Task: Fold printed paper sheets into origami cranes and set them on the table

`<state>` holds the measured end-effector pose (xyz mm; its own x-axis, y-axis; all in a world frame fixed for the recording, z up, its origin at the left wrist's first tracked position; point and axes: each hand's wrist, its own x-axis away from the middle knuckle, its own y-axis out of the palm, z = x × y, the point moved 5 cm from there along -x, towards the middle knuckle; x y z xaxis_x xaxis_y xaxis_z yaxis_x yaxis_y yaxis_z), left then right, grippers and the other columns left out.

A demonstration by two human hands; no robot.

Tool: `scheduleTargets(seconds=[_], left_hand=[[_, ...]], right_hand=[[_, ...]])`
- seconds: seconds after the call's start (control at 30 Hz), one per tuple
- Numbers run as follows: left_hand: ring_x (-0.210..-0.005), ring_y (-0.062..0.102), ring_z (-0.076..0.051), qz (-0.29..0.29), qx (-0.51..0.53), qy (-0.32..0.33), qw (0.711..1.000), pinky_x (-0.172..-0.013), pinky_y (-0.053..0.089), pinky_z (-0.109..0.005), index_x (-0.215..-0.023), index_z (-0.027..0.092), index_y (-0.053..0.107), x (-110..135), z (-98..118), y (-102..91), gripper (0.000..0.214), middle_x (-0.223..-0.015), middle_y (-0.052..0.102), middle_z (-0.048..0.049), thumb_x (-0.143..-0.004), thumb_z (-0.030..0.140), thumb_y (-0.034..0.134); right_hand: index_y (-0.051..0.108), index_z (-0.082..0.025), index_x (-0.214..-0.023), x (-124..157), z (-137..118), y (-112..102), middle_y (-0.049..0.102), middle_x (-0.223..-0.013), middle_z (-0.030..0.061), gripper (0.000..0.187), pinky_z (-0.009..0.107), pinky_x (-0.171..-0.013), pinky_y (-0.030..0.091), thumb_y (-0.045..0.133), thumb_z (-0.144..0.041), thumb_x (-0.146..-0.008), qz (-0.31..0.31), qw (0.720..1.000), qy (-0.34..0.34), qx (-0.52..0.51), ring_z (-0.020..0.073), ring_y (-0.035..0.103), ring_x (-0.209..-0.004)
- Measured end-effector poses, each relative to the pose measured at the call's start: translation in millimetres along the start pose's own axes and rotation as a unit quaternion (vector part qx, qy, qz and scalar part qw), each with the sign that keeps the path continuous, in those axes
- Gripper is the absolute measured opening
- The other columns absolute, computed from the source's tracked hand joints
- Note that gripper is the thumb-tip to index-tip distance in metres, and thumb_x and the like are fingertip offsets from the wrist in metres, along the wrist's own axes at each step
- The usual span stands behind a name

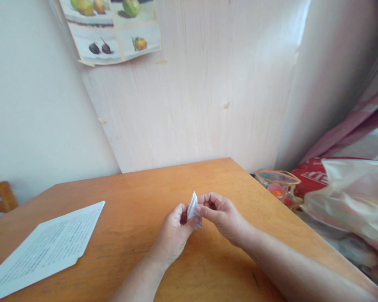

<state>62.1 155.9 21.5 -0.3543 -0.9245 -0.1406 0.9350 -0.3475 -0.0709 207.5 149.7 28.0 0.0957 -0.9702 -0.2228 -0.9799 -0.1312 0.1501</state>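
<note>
Illegible small print fills a sheet [52, 247] left of held folded paper [192, 208].

With my left thumb I am covering part of the folded paper [192, 209], and the fingers of my left hand [174, 230] are curling mostly out of sight behind it. My right hand [224, 214] is hiding a little of its edge. The frame is cutting off both my forearms [280, 258]. The sheet of writing [55, 243] is running past the left edge, its characters showing too small for me to read. The fruit paintings [116, 31] are losing their top, the chair [3, 197] its left side. The whitish plastic bag [349, 201] is covering part of the red bag [311, 174].
</note>
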Motion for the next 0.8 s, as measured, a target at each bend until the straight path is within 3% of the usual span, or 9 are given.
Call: scheduleTargets(seconds=[0.17,0.37,0.8], left_hand=[[-0.077,0.058,-0.017,0.010,-0.025,0.008,1.000,-0.073,0.045,-0.028,-0.085,0.019,0.062,0.1,-0.5,-0.8,0.029,-0.080,0.065,-0.0014,-0.080,0.043,0.077],[-0.074,0.056,-0.016,0.002,-0.044,-0.003,0.999,-0.071,0.045,-0.028,-0.083,0.018,0.062,1.8,2.3,2.1,0.029,-0.077,0.063,-0.0008,-0.080,0.042,0.077],[-0.074,0.052,-0.015,-0.058,0.010,-0.061,0.996,-0.068,0.041,-0.026,-0.086,0.015,0.063,3.7,-5.0,1.3,0.025,-0.079,0.058,-0.0016,-0.080,0.035,0.077]], right_hand=[[0.062,-0.019,-0.088,-0.2,-3.3,-1.4,0.064,-0.077,0.0009,0.033,0.029,-0.065,0.046,0.077,-0.047,-0.078,0.014,1.000,-0.004,-0.012,0.0148,0.057,-0.068],[0.060,-0.019,-0.075,-0.9,-11.7,-5.2,0.054,-0.064,-0.0029,0.032,0.027,-0.059,0.039,0.074,-0.048,-0.079,0.028,0.999,-0.006,0.031,0.0118,0.046,-0.059],[0.059,-0.019,-0.076,-5.9,-11.0,-13.9,0.058,-0.070,-0.0011,0.028,0.028,-0.061,0.040,0.064,-0.045,-0.088,0.003,0.986,-0.052,0.158,0.0136,0.051,-0.064]])
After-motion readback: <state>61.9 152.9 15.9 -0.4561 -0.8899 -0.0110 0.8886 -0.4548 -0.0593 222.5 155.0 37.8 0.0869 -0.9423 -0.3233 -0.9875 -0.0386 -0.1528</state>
